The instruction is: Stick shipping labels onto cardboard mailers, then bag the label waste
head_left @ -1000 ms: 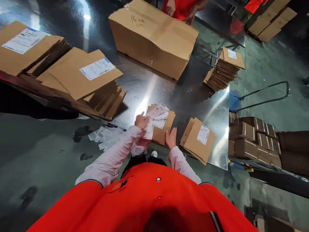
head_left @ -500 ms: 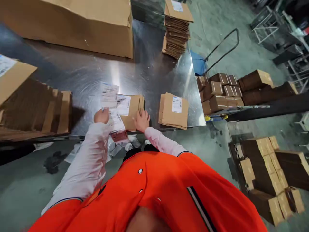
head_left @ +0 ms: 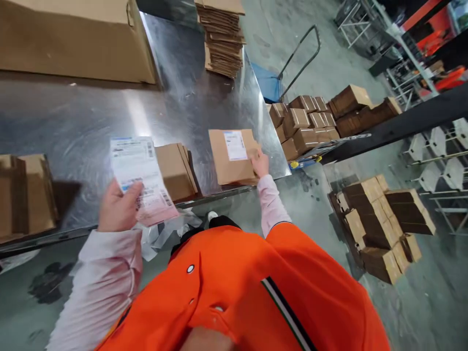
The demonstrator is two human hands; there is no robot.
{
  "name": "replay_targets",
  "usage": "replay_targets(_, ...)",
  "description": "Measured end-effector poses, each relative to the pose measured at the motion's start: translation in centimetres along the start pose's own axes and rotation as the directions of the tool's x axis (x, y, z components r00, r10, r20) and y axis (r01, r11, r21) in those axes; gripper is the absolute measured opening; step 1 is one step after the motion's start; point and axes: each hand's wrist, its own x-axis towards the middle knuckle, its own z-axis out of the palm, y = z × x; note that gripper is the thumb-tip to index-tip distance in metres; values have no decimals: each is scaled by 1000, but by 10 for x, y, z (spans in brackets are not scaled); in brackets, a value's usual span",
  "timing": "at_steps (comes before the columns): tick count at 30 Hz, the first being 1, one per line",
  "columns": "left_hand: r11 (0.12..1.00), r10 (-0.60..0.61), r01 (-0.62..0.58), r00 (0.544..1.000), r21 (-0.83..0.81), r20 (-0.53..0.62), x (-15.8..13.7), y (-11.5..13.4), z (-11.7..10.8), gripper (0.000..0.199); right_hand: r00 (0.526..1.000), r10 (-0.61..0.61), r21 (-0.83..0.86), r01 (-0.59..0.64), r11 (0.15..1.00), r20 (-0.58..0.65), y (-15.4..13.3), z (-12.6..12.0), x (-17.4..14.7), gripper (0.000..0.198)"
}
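Observation:
My left hand (head_left: 120, 202) pinches a strip of printed shipping labels (head_left: 141, 173) between thumb and fingers, held above the table's front edge. Behind the strip, partly hidden, lies a small pile of flat folded cardboard boxes (head_left: 178, 170). To the right, my right hand (head_left: 260, 163) grips the right edge of a flat cardboard box (head_left: 223, 163) with a white label (head_left: 236, 145) stuck on its upper face. This box lies over the right-hand pile, which it almost fully covers.
The metal table (head_left: 175, 112) carries a large carton (head_left: 73, 48) at the back left, a tall stack of flat boxes (head_left: 223, 46) at the back and more flat boxes (head_left: 34, 195) at the left. Beyond its right edge stand a loaded trolley (head_left: 303, 126) and a pallet of cartons (head_left: 380, 224).
My right hand has moved from the middle pile to the right-hand pile with a labelled flat box. My left hand has lifted the label strip nearer. The view has shifted right.

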Motion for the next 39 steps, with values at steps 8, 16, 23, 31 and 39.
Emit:
replay_targets(8,952,-282,302,923,-40,264,-37,-19,19,70,728,-342,587,-102,803,594,-85,108,-121,28)
replay_targets(16,918,-295,254,950,-305,-99,-38,-50,25,48,625,-448,520,78,850,639,-109,115,-134,24)
replay_targets(23,876,-335,233,924,-422,-185,-26,-57,48,40,588,-533,336,418,844,608,-134,119,-107,11)
replay_targets(31,917,-268,163,928,-364,-259,-1,-50,40,33,516,-469,456,162,875,717,-151,139,-83,13)
replay_targets(39,889,-372,314,920,-335,-126,6,-49,32,33,533,-434,405,177,897,726,-148,137,-67,18)
